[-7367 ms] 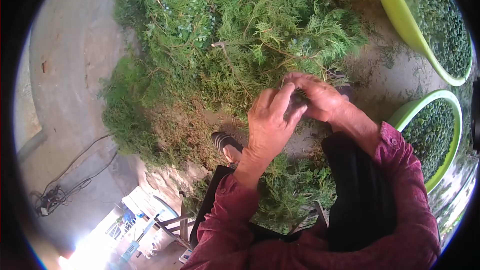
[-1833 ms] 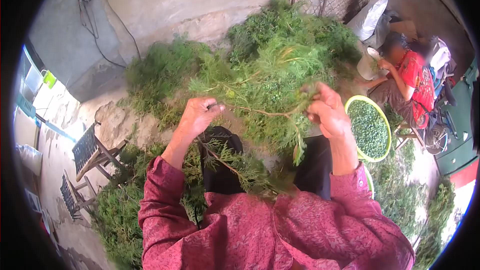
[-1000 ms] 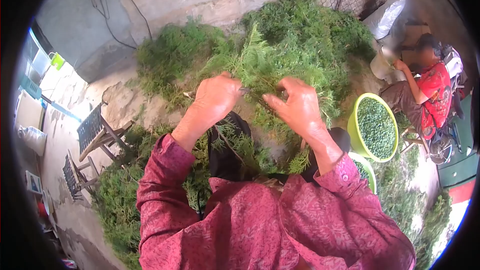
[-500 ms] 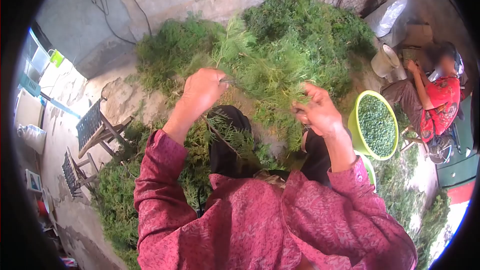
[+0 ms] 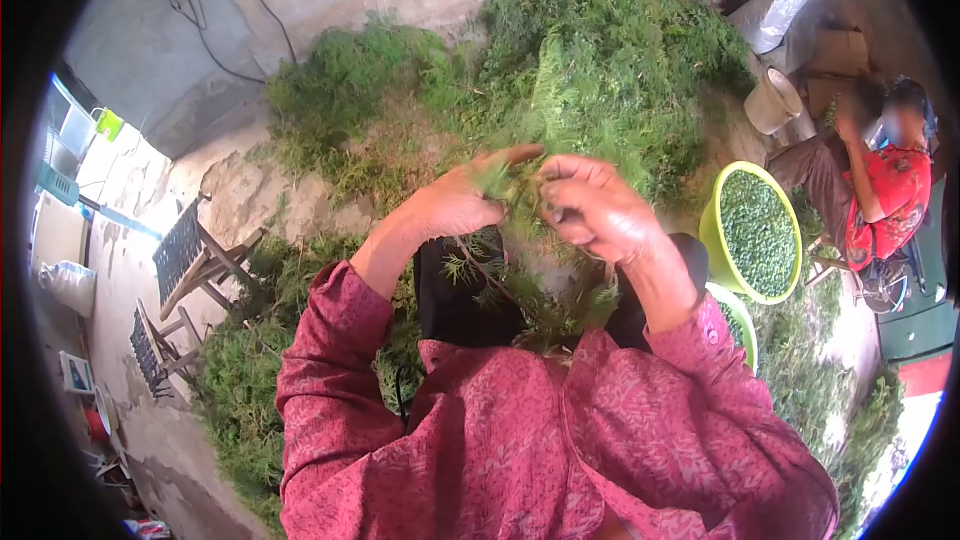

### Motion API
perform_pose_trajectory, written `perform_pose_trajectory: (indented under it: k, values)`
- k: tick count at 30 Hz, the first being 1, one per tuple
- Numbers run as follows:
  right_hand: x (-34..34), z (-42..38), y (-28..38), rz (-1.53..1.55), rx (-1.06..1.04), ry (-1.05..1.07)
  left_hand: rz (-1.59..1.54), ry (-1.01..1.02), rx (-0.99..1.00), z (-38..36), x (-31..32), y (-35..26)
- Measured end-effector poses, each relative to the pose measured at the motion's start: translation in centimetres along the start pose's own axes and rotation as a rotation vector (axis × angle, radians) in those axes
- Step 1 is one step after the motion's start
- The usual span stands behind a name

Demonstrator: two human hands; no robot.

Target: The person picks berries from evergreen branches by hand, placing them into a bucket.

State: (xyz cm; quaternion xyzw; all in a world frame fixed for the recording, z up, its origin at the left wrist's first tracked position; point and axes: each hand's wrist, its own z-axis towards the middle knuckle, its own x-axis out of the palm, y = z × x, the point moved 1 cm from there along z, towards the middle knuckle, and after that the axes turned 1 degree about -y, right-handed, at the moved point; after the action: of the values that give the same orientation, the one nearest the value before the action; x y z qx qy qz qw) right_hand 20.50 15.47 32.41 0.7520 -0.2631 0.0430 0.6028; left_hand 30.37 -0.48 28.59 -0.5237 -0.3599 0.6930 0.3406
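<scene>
My left hand [image 5: 455, 202] is curled around a leafy evergreen sprig [image 5: 492, 180], its index finger reaching toward the other hand. Close beside it, my right hand [image 5: 605, 208] has thumb and fingers pinched at the same greenery. A pale feathery frond [image 5: 548, 90], blurred, rises above the two hands. Across my dark-trousered lap lies a cut branch [image 5: 490, 280] with flat green leaves. Beyond my hands, a big heap of evergreen cuttings [image 5: 620, 60] leans toward the wall.
To my right stands a yellow-green basin [image 5: 708, 230] of small green pieces, with a second tub [image 5: 750, 335] partly beneath it. A person in red [image 5: 890, 200] sits beyond, near a pale bucket [image 5: 772, 105]. Two low stools [image 5: 185, 250] stand at left, near more cuttings [image 5: 235, 380].
My hands have come together, the left moving right and the right moving slightly left. The seated person's hand has risen toward their head.
</scene>
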Motion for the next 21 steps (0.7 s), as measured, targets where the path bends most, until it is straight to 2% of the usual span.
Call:
perform_pose_trajectory:
  k: [2,4,6,8,9,12,14,15,17,18,20,21]
  values:
    - [-0.1,0.3,0.3,0.066,-0.005,0.007,0.159,0.366,-0.321,-0.1,-0.5,-1.0]
    - [-0.8,0.7,-0.2,0.226,0.043,0.032,0.19,0.339,-0.248,-0.1,-0.1,-1.2]
    - [-1.2,0.8,-0.8,0.245,0.067,0.049,0.22,0.308,-0.177,0.0,0.4,-0.2]
    - [-1.6,0.8,-1.3,0.339,0.092,0.067,0.05,0.181,-0.045,0.1,1.2,1.5]
    - [-1.9,0.7,-1.3,0.342,0.095,0.066,0.048,0.183,-0.048,0.0,1.4,2.1]
    - [-2.6,0.2,-1.0,0.288,0.051,0.003,0.025,0.121,-0.1,0.0,1.2,1.3]
    - [-2.3,-0.7,-0.3,0.018,-0.005,-0.135,0.312,0.2,-0.191,0.4,0.7,1.5]
    - [-2.1,-1.1,0.0,0.018,-0.004,-0.135,0.311,0.2,-0.191,0.3,0.8,1.2]
    - [-1.6,-2.0,0.3,-0.248,-0.021,-0.242,0.188,0.173,-0.135,0.0,1.1,0.2]
    - [-1.5,-2.4,0.3,-0.248,-0.017,-0.24,0.186,0.172,-0.139,0.1,1.5,0.6]
    - [-1.9,-3.4,0.0,-0.322,0.131,-0.122,0.245,0.126,0.085,0.4,2.2,1.6]
    - [-3.1,-3.6,-1.3,-0.254,0.155,-0.111,0.244,0.126,0.084,0.6,2.5,1.6]
